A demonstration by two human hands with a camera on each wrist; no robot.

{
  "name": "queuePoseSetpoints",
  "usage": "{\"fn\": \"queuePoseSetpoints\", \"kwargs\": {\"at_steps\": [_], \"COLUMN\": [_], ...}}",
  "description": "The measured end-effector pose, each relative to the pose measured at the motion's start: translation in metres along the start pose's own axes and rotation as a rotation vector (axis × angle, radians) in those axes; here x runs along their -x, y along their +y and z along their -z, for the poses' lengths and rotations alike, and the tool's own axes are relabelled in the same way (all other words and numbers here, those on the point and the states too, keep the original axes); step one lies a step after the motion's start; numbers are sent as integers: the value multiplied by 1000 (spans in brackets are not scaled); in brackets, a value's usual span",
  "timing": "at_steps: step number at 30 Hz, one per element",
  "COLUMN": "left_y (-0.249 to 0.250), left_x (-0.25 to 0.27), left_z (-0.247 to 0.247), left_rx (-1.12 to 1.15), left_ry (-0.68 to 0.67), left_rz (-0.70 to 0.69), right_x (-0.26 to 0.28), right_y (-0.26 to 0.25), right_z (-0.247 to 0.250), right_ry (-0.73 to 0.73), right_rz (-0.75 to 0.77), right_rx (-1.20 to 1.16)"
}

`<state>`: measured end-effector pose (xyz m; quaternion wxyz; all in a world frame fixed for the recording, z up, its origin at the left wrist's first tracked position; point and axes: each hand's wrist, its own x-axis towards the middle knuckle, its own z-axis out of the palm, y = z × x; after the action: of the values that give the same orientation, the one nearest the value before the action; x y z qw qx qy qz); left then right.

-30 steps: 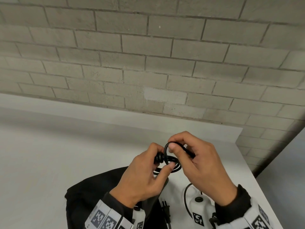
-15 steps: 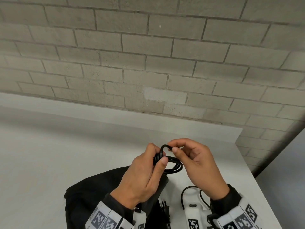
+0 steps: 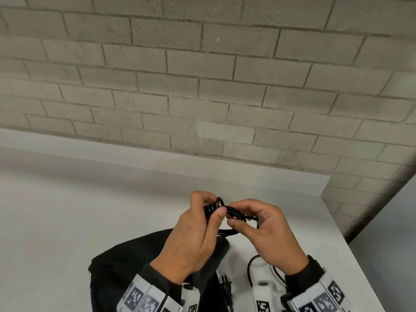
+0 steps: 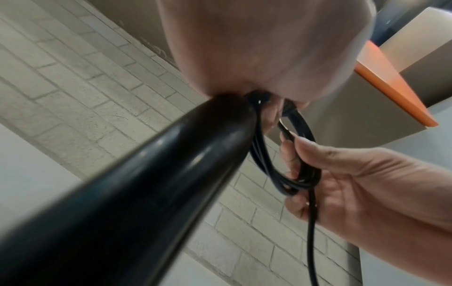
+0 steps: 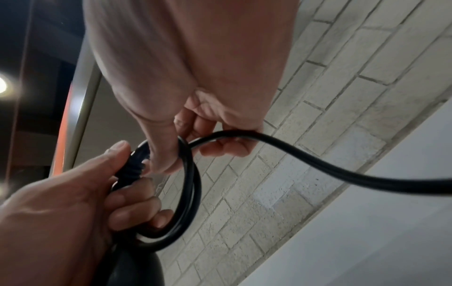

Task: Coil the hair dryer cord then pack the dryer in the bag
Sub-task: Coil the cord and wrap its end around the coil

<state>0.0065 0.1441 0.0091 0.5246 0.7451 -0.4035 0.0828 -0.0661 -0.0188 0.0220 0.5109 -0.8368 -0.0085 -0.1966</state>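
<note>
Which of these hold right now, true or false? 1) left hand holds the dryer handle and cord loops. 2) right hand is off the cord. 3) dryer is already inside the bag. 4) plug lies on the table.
1) True: the left hand grips the dryer handle with the cord loops.
2) False: the right hand pinches the cord.
3) False: the dryer is held above the black bag.
4) True: the plug lies on the white table beside the bag.
</note>
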Motion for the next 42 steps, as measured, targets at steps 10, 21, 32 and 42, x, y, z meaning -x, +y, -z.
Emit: {"fn": "queuePoseSetpoints", "kwargs": {"at_steps": [10,21,32,42], "left_y": [5,-2,-4,1], "left_x": [1,-6,-3,-5], "left_z": [-5,-3,-4,-2], "left_rx": [-30,-14,-59,-28], "left_ry": [-70,18,0,28], "left_rz": [-58,-4,-35,-20], "right_x": [1,34,25,49], "right_y": [-2,8,-37,-15], "right_z": [6,-55,-30,-41], "right_ry": [-134,420,38,281], "right_rz": [-24,187,-264,-25], "right_rx": [-62,327,-44,152]}}
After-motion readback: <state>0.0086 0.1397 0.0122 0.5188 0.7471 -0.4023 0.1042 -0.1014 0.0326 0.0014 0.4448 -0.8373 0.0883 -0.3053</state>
